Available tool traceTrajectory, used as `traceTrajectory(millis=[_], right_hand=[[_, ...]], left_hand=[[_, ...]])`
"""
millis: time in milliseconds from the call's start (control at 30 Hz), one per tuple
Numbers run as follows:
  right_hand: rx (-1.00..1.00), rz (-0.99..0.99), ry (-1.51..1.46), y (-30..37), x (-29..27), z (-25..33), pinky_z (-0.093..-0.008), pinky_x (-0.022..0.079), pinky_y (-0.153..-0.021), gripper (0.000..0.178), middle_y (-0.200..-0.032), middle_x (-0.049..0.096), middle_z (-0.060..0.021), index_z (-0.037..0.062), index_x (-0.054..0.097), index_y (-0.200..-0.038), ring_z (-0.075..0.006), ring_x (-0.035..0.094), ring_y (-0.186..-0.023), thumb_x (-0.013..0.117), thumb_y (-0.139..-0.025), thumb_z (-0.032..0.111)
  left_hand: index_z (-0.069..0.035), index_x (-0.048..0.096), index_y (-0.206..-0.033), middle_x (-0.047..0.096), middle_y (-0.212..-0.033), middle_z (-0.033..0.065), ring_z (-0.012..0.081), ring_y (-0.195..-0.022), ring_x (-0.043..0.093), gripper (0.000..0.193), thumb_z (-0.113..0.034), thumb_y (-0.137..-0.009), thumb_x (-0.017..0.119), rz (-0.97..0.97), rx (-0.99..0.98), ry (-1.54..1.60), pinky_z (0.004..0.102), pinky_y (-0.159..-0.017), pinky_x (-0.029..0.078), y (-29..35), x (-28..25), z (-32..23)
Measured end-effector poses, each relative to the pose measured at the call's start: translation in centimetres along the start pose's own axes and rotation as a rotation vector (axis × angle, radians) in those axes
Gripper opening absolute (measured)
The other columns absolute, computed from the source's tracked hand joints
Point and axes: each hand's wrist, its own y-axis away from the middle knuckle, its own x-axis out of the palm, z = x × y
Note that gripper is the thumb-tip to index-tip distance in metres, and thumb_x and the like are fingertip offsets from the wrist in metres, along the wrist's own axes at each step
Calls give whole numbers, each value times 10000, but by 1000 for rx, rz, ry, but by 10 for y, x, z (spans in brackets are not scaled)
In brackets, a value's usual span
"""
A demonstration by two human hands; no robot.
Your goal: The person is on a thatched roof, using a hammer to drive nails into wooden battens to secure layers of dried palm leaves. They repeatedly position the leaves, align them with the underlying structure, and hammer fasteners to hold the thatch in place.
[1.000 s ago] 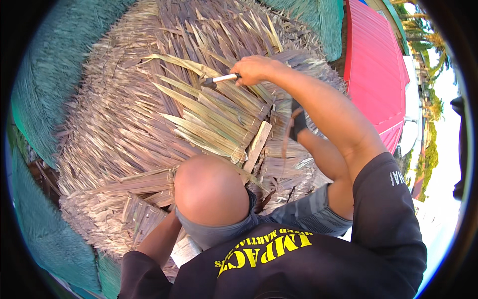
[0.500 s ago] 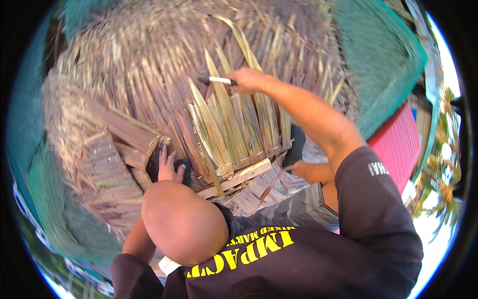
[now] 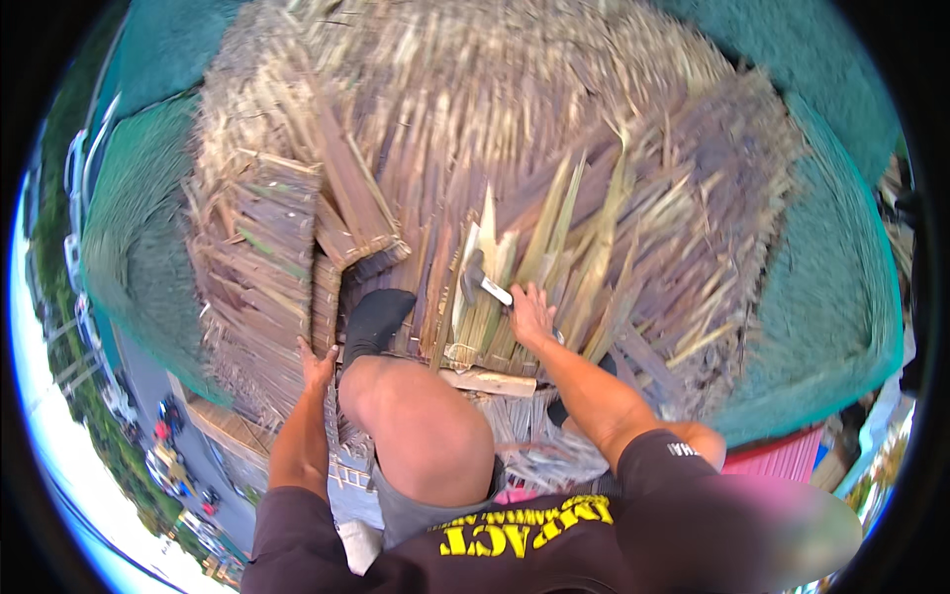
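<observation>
My right hand [image 3: 534, 315] is closed around the handle of a hammer [image 3: 493, 288], whose dark head lies over pale palm-leaf strips [image 3: 485, 238]. My left hand [image 3: 318, 365] is at the lower edge of a stack of brown thatch panels [image 3: 265, 259], fingers apart, with nothing visible between them. Between my hands, the lower ends of the newer leaf strips meet a wooden batten [image 3: 490, 382]. My bent knee [image 3: 416, 421] and a black-socked foot [image 3: 376, 319] are on the roof between the stack and the strips.
Weathered thatch [image 3: 475, 89] covers the slope ahead. Green netting [image 3: 148, 247] drapes the left side, and more netting [image 3: 831, 297] the right. Pink corrugated sheeting [image 3: 767, 465] shows below right. Far below on the left is a road [image 3: 188, 445] with vehicles.
My view has swung, and the right hand has brought the hammer down closer to the batten. My left hand has shifted from beside my foot to the stacked panels' lower edge.
</observation>
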Motion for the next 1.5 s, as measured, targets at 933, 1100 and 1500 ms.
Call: traceTrajectory(millis=[933,1100,1500], right_hand=[[-276,273,94,-51,8,-38,-468,482,-892,381,-1022,612,-175,45,592,-1129,-360,604,-1001,762,-902,300],[-200,541,-32,-43,-95,50,-301,485,-539,389,-752,630,-38,43,625,-1224,-124,578,-620,726,-960,309],[-1158,-260,92,113,-239,252,-437,511,-783,384,-976,685,-214,-3,657,-1242,-348,672,-862,742,-907,164]], left_hand=[[-121,376,-1537,666,-1084,234,454,-1010,664,697,-62,-876,589,-430,339,-488,554,-860,549,14,-80,-57],[-79,491,-1378,687,-1010,214,427,-860,696,477,-39,-906,548,-711,516,-546,523,-723,572,43,-213,-111],[-154,582,-1316,648,-1249,90,328,-1208,611,403,-105,-917,614,-798,1184,-717,490,-1067,469,165,-147,-253]])
